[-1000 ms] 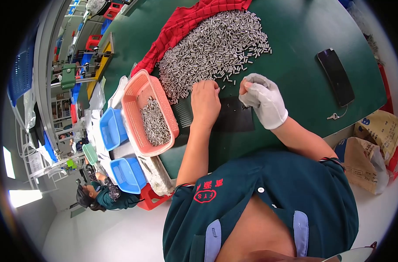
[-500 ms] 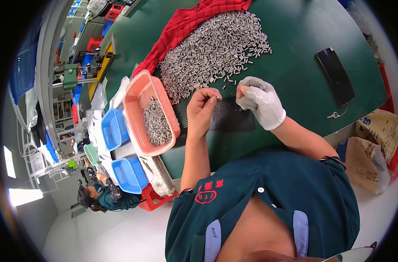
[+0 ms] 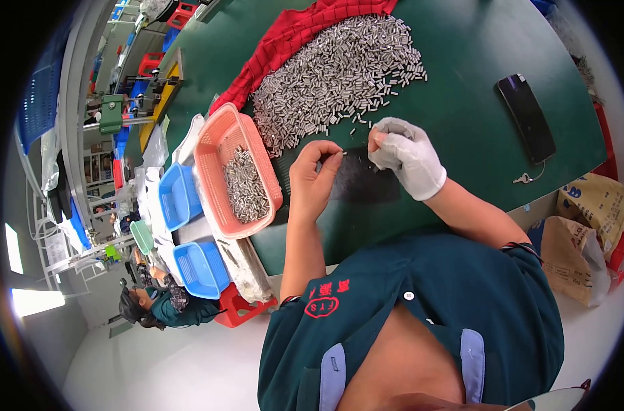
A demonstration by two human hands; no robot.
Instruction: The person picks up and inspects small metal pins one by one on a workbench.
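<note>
My bare left hand [image 3: 314,179] is closed in a pinch, thumb against forefinger, with the end of a small metal cylinder [image 3: 344,153] just showing at the tips. To its right, my right hand [image 3: 411,159] wears a white glove that leaves some fingertips bare. Its fingers are curled together; whatever they hold is too small or hidden to make out. Both hands hover over a dark mat [image 3: 367,183] on the green table. Beyond them spreads a large heap of small silvery metal cylinders [image 3: 336,72], with a few loose ones near my right fingertips.
Left of my hands stands a pink basket [image 3: 271,175] partly filled with cylinders. Red checked cloth [image 3: 278,48] borders the heap. Blue baskets [image 3: 178,198] stand farther left, where another person [image 3: 168,301] sits. A phone [image 3: 526,118] with a key lies at right; bags [image 3: 572,260] stand beside the table.
My left hand has shifted slightly left, away from the right hand, and its fingertips have turned. My right hand stays almost in place, fingers still curled.
</note>
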